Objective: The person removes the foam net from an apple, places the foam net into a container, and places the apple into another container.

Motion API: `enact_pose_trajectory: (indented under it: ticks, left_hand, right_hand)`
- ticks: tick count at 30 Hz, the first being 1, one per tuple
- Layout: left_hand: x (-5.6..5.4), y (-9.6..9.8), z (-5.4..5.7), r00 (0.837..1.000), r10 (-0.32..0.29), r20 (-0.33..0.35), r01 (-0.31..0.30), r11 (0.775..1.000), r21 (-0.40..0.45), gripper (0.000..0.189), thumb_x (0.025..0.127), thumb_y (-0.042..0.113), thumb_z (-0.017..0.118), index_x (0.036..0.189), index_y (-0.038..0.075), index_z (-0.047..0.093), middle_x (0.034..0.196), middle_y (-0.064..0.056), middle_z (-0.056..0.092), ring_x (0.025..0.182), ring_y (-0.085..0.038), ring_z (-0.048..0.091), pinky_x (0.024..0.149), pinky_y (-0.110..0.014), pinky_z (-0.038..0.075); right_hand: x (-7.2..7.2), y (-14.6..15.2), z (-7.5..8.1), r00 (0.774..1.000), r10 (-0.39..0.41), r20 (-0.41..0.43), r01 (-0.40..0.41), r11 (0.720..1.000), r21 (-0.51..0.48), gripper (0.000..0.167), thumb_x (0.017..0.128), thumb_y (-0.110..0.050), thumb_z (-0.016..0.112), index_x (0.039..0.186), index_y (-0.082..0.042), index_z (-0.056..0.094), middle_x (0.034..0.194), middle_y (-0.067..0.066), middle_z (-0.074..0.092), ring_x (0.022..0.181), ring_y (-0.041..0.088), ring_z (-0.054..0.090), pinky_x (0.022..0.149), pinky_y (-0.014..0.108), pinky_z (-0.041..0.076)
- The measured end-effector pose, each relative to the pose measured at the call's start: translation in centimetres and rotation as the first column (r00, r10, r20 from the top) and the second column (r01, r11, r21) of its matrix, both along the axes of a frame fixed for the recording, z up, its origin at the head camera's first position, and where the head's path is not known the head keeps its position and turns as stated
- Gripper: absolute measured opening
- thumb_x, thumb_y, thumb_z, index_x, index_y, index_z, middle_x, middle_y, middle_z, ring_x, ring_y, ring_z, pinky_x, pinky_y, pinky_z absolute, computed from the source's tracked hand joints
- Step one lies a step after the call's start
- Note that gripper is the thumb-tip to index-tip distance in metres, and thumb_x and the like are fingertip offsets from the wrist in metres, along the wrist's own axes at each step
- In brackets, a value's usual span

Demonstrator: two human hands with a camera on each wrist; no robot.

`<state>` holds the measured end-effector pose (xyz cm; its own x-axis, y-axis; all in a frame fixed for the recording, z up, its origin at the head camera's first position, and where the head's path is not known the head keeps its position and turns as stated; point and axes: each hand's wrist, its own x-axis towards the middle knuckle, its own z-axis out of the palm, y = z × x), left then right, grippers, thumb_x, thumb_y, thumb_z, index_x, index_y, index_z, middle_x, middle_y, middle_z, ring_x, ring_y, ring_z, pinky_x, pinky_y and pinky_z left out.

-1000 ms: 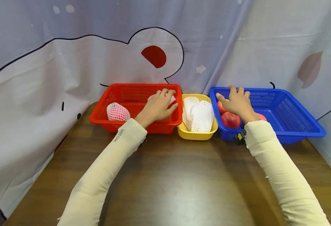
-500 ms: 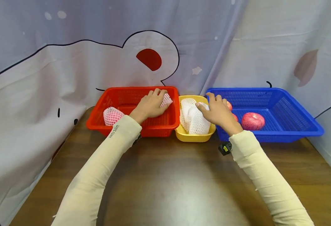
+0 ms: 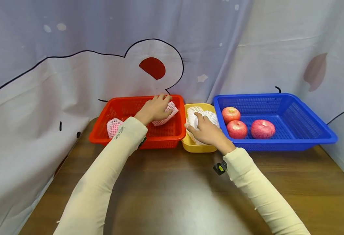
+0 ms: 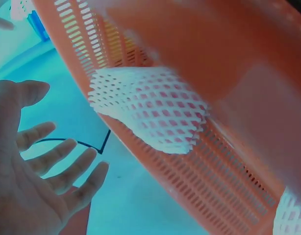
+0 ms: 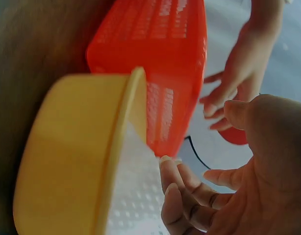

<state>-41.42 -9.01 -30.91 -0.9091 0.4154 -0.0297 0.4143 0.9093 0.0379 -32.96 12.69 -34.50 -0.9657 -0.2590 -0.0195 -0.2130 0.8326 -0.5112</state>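
Head view: I judge this a reach, left hand loose-fingered over the red basket, right hand fingers parted above white nets in the yellow basket at the tabletop's far edge, next calling for a pinch.

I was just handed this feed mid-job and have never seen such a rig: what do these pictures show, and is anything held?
No machine here: a person's bare left hand and right hand. The wide picture is taken from the head; the close ones, from the left and right wrists. On the wooden table stand a red basket with two net-wrapped fruits, a yellow basket with white foam nets, and a blue basket with three apples. The left hand, open above the red basket, holds nothing. The right hand, over the yellow basket, grips nothing visibly; whether it touches the nets is unclear.
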Motion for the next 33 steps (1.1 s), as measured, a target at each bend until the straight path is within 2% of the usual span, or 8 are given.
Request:
enact_pose_trajectory:
  ticks: [3,9,14,20,25,29,33]
  left_hand:
    - [-0.5,-0.4,0.6,1.0,-0.007,0.027,0.007,1.0,-0.015,0.061,0.099,0.04,0.052,0.15,0.012,0.035,0.152,-0.014,0.04,0.139,-0.035,0.042,0.111,-0.055,0.041]
    - [-1.2,-1.2,2.1,1.0,0.008,0.014,-0.007,0.998,-0.056,0.059,0.099,0.039,0.05,0.149,0.011,0.037,0.15,-0.014,0.044,0.135,-0.034,0.046,0.11,-0.056,0.042]
    - [-1.8,-1.3,2.6,0.999,0.005,0.032,-0.003,0.998,-0.058,0.056,0.1,0.038,0.049,0.147,0.011,0.039,0.149,-0.014,0.044,0.134,-0.035,0.048,0.109,-0.057,0.042]
    - [-2.7,-1.4,2.0,0.999,0.02,0.041,-0.017,0.998,-0.06,0.056,0.1,0.038,0.05,0.148,0.011,0.039,0.149,-0.015,0.044,0.133,-0.034,0.049,0.11,-0.056,0.041]
    - [-3.4,-1.3,1.3,0.998,0.024,0.064,-0.02,0.998,-0.064,0.058,0.1,0.038,0.051,0.148,0.009,0.037,0.148,-0.017,0.045,0.132,-0.035,0.049,0.111,-0.055,0.041]
    - [-4.0,-1.2,0.6,0.996,0.027,0.085,-0.021,0.998,-0.063,0.061,0.099,0.04,0.052,0.149,0.009,0.036,0.15,-0.017,0.044,0.135,-0.036,0.048,0.112,-0.056,0.04]
    - [-4.4,-1.2,-0.1,0.992,0.033,0.119,-0.025,0.997,-0.069,0.068,0.099,0.041,0.052,0.154,0.009,0.028,0.157,-0.017,0.037,0.141,-0.038,0.043,0.116,-0.057,0.035]
  right_hand:
    - [0.4,-0.7,-0.2,1.0,0.004,0.023,-0.004,1.0,-0.012,0.081,0.098,-0.053,0.046,0.156,-0.003,0.02,0.151,0.029,0.037,0.136,0.046,0.046,0.113,0.06,0.036]
    - [0.8,-1.8,-0.1,0.999,0.002,0.043,-0.002,1.0,0.004,0.085,0.097,-0.058,0.046,0.158,-0.006,0.017,0.155,0.025,0.034,0.135,0.047,0.046,0.11,0.061,0.039]
    - [0.8,-2.5,0.0,0.998,-0.005,0.056,0.004,1.0,0.021,0.089,0.095,-0.062,0.045,0.159,-0.008,0.014,0.155,0.023,0.035,0.134,0.045,0.049,0.103,0.065,0.044]
    - [0.7,-3.2,-0.2,0.998,-0.005,0.059,0.004,1.0,0.018,0.091,0.094,-0.064,0.046,0.159,-0.009,0.014,0.149,0.02,0.041,0.132,0.041,0.051,0.102,0.065,0.044]
    - [0.7,-3.6,-0.7,0.999,0.011,0.037,-0.012,1.0,0.012,0.087,0.094,-0.064,0.048,0.155,-0.008,0.022,0.139,0.019,0.049,0.125,0.039,0.057,0.096,0.063,0.048]
    - [0.6,-3.8,-1.0,0.999,0.017,0.047,-0.018,1.0,0.024,0.093,0.093,-0.066,0.046,0.158,-0.006,0.017,0.146,0.021,0.045,0.128,0.039,0.056,0.1,0.061,0.048]
    - [0.6,-4.1,-1.4,0.998,0.027,0.06,-0.028,0.999,0.023,0.099,0.093,-0.068,0.046,0.159,-0.005,0.01,0.151,0.024,0.04,0.129,0.04,0.055,0.104,0.058,0.047]
